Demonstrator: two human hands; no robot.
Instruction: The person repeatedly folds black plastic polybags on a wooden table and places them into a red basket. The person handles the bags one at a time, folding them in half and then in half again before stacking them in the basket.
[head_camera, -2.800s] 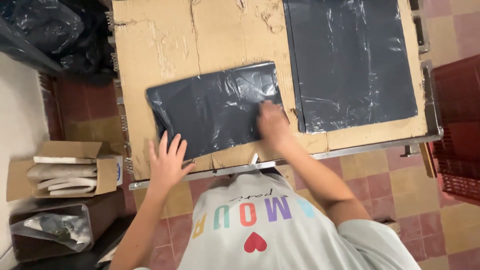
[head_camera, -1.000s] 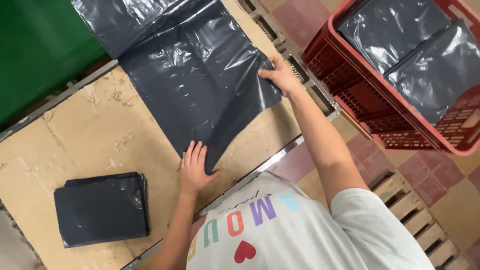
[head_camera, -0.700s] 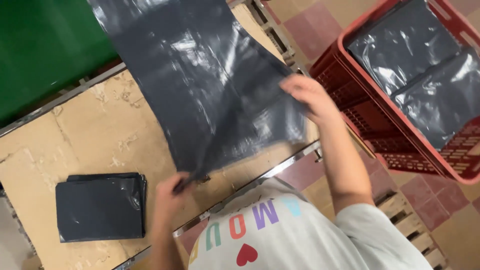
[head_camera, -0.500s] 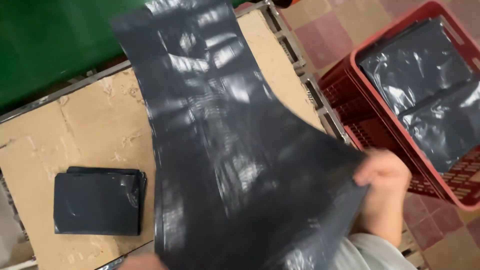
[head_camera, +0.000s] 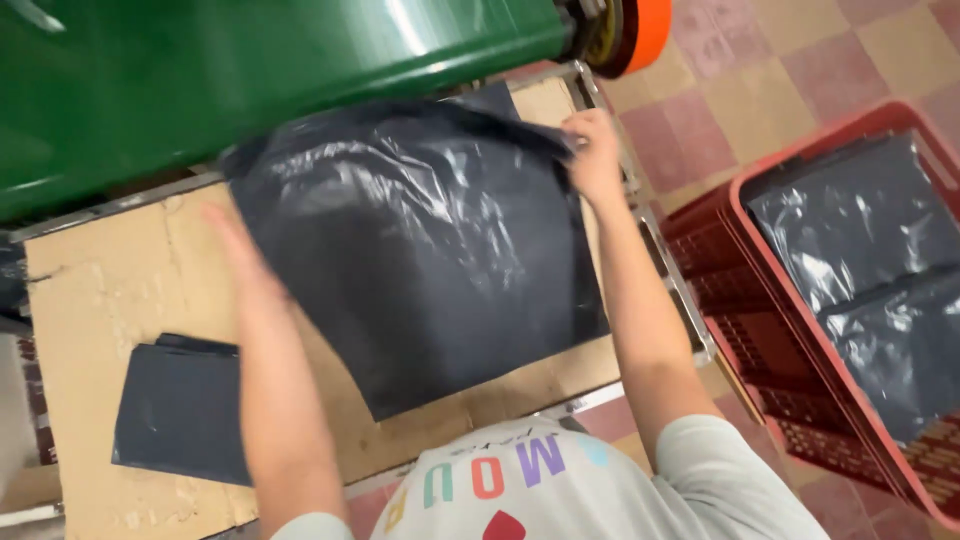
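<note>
I see just one view. My camera sits on the person's head and looks almost straight down, close above the counter (head_camera: 100, 290), with the floor (head_camera: 800, 70) at the right.

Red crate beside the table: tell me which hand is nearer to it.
Right. The right hand grips the far right corner of the big dark plastic bag, toward the red crate. The left hand lies at the bag's opposite left edge, farther away.
</note>
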